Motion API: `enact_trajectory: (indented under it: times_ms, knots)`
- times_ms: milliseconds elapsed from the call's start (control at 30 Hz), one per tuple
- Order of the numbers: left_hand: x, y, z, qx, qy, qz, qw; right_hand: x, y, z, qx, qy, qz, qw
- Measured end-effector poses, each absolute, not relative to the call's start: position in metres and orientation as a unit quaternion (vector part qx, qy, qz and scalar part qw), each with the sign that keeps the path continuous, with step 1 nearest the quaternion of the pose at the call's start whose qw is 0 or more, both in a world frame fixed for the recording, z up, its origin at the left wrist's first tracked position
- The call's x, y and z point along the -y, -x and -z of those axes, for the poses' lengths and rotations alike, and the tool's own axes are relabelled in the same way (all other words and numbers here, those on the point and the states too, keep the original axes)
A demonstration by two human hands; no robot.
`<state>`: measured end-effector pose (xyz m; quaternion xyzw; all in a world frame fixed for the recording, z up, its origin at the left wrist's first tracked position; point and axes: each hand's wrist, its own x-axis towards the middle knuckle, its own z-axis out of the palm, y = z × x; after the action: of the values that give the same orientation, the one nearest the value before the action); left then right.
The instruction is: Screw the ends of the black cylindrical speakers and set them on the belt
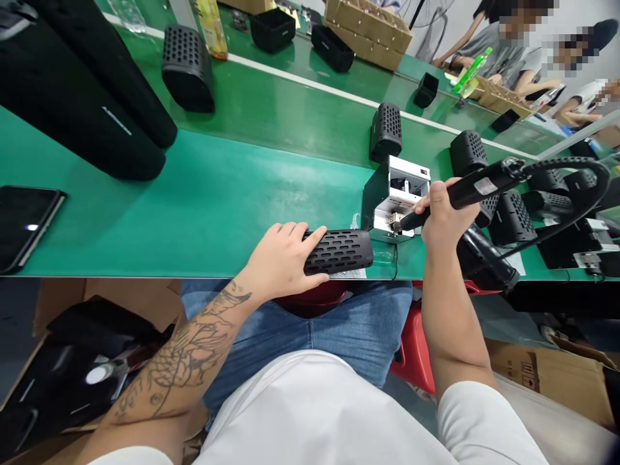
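My left hand (289,261) is wrapped over the end of a black housing with slotted holes (341,250), which lies at the table's front edge. In my right hand (448,210) is a black electric screwdriver (484,183), tilted, its cable looping off to the right. The screwdriver's tip reaches the front outlet of a small black-and-white screw feeder (409,173). Whether a screw sits on the bit is too small to tell. Beneath the housing lies some clear plastic wrap (352,274).
Perforated black housings (387,131) stand behind the feeder, with several more at right (513,216). A phone (26,226) and a large black padded case (92,97) occupy the left of the green table (232,206). Across the bench, co-workers (513,58) sit near cardboard boxes (371,32).
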<state>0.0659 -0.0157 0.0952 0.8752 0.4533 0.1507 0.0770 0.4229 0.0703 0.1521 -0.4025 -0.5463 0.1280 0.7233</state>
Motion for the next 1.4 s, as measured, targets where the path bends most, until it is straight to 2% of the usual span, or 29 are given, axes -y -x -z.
enact_trajectory:
  times_ms: [200,333,433,600,767,1033,1400]
  knots:
    - [0.007,-0.011,-0.031,-0.358,-0.821,-0.42,0.145,-0.055,-0.424,-0.145,0.564,0.407,-0.151,0.702]
    - [0.005,0.005,0.02,-0.356,-0.794,-0.436,0.23,-0.03,-0.404,-0.164,0.597,0.36,-0.15,0.701]
    - [0.007,-0.001,0.038,-0.354,-0.777,-0.446,0.268,0.002,-0.363,-0.183,0.598,0.281,-0.201,0.724]
    - [0.007,-0.009,0.039,-0.321,-0.769,-0.474,0.285,0.04,-0.275,-0.192,0.673,0.133,-0.353,0.636]
    - [0.005,-0.012,0.039,-0.313,-0.765,-0.489,0.277,0.032,-0.223,-0.168,0.705,0.079,-0.419,0.567]
    - [0.003,-0.02,0.041,-0.301,-0.749,-0.51,0.298,0.025,-0.208,-0.145,0.706,0.147,-0.412,0.556]
    - [0.006,-0.023,0.026,-0.334,-0.725,-0.496,0.342,0.023,-0.21,-0.146,0.711,0.212,-0.49,0.458]
